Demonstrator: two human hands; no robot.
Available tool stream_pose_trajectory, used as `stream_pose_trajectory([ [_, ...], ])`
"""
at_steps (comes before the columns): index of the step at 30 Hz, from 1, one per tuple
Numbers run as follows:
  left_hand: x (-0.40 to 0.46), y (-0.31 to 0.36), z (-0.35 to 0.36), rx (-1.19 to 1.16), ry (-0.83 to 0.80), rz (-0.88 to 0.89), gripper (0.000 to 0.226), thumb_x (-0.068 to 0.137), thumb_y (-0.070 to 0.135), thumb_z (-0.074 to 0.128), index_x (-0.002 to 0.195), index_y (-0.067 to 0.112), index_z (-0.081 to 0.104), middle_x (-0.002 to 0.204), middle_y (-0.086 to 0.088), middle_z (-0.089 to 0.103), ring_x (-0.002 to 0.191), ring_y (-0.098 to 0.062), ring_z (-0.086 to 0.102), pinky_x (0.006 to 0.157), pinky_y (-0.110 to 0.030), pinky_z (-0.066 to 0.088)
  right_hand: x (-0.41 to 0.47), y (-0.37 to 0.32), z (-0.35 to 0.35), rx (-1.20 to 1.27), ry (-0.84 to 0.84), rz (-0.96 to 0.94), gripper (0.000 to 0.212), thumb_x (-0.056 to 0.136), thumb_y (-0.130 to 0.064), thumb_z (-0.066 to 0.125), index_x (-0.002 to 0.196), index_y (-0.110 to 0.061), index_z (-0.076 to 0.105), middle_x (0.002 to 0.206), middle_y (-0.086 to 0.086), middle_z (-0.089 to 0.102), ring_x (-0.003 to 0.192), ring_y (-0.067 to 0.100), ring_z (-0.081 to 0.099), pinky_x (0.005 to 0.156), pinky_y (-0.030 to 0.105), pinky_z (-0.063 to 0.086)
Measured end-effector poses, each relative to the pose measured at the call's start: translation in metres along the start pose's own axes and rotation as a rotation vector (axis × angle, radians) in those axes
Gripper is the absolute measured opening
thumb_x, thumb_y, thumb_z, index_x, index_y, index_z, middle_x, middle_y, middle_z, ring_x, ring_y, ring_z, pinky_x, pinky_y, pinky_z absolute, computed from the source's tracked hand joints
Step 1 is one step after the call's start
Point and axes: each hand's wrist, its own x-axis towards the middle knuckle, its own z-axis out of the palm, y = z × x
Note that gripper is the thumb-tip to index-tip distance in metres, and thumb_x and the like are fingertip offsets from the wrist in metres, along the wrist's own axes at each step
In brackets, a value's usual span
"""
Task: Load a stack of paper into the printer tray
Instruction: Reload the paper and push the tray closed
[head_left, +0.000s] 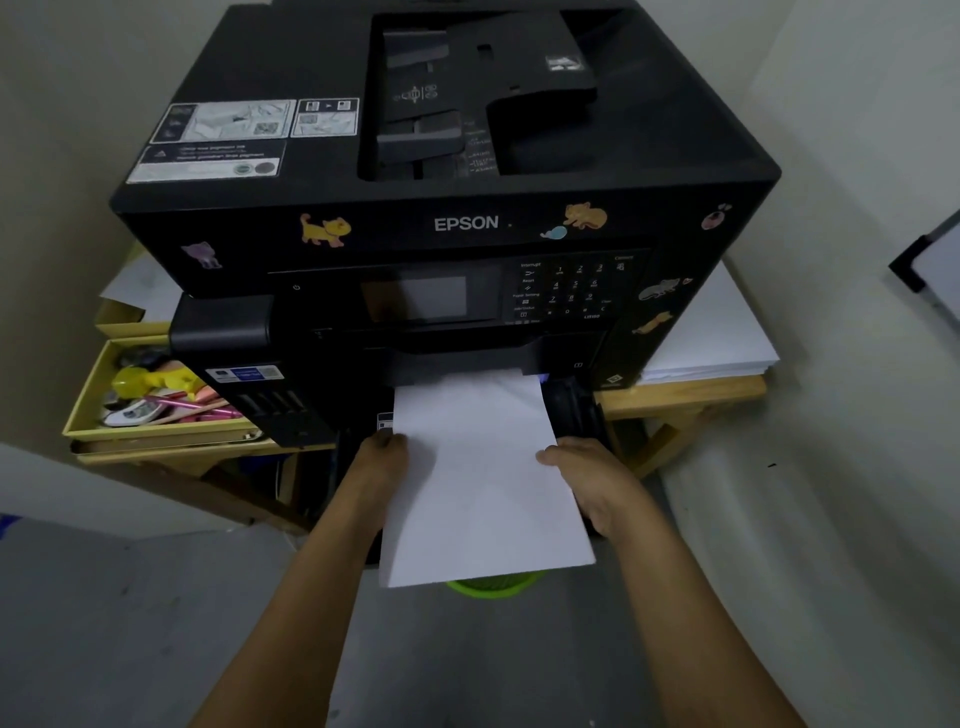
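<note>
Black printer (447, 223) fills upper frame on wooden worktop (680, 397). Paper stack (480, 478), centre frame, half into pulled-out tray (574, 410). Left hand (376, 467) and right hand (597, 483) grip its side edges. Insertion step; next, likely slide it home squarely.

Two bare forearms reach in from the bottom edge of the head view, each ending in a bare hand: the left hand (378, 470) and the right hand (597, 483). No sleeve covers either arm as far down as the picture shows, and no watch, ring, band or glove can be seen on the wrists or fingers. The arms look slim and smooth, widening toward the elbows near the lower edge, and the knuckles and backs of both hands face the camera.
</note>
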Motion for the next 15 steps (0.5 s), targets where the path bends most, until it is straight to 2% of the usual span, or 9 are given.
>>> stream_pose_trajectory([
  [3,0.001,0.004,-0.001,0.002,0.016,0.014,0.046,0.110,0.027,0.038,0.151,0.010,0.050,0.142,-0.021,0.058,0.123,-0.039,0.059,0.096,-0.039,0.047,0.001,-0.001,0.003,0.028,-0.002,-0.031,0.014,0.106,-0.012,0.062,0.112,-0.007,0.074,0.116,0.016,0.078,0.106,0.032,0.075,0.095,0.042,0.059],
  [6,0.001,0.009,-0.002,-0.051,0.023,0.002,0.045,0.110,0.029,0.040,0.147,0.007,0.053,0.139,-0.022,0.060,0.113,-0.035,0.061,0.092,-0.036,0.045,0.004,-0.003,0.005,0.045,0.005,-0.056,0.012,0.107,-0.011,0.061,0.107,-0.011,0.073,0.117,0.016,0.077,0.101,0.029,0.074,0.091,0.040,0.058],
  [8,0.000,0.009,-0.003,-0.106,0.031,-0.018,0.046,0.109,0.031,0.045,0.143,0.003,0.056,0.129,-0.021,0.062,0.101,-0.031,0.058,0.088,-0.035,0.043,0.006,-0.006,0.008,0.035,0.019,-0.065,0.012,0.108,-0.011,0.060,0.105,-0.012,0.072,0.118,0.016,0.077,0.098,0.028,0.074,0.090,0.040,0.058],
  [11,-0.008,0.010,-0.005,-0.178,0.055,-0.033,0.047,0.108,0.036,0.050,0.144,0.007,0.054,0.115,-0.012,0.061,0.101,-0.030,0.059,0.088,-0.038,0.046,0.008,-0.012,0.011,0.031,0.046,-0.088,0.016,0.109,-0.011,0.059,0.117,-0.007,0.071,0.120,0.016,0.076,0.097,0.029,0.073,0.079,0.034,0.058],
  [13,-0.015,0.011,-0.006,-0.207,0.075,-0.037,0.040,0.106,0.037,0.051,0.137,0.011,0.058,0.100,-0.009,0.061,0.089,-0.027,0.059,0.075,-0.034,0.046,0.008,-0.018,0.015,0.032,0.067,-0.104,0.023,0.109,-0.012,0.059,0.127,-0.005,0.070,0.124,0.017,0.075,0.103,0.032,0.074,0.082,0.036,0.059],
  [15,-0.024,0.012,-0.009,-0.218,0.076,-0.035,0.031,0.105,0.038,0.052,0.125,0.015,0.059,0.092,-0.009,0.060,0.080,-0.026,0.058,0.065,-0.032,0.044,0.006,-0.023,0.018,0.044,0.086,-0.106,0.019,0.108,-0.014,0.060,0.122,-0.007,0.071,0.127,0.019,0.074,0.112,0.036,0.073,0.092,0.043,0.058],
])
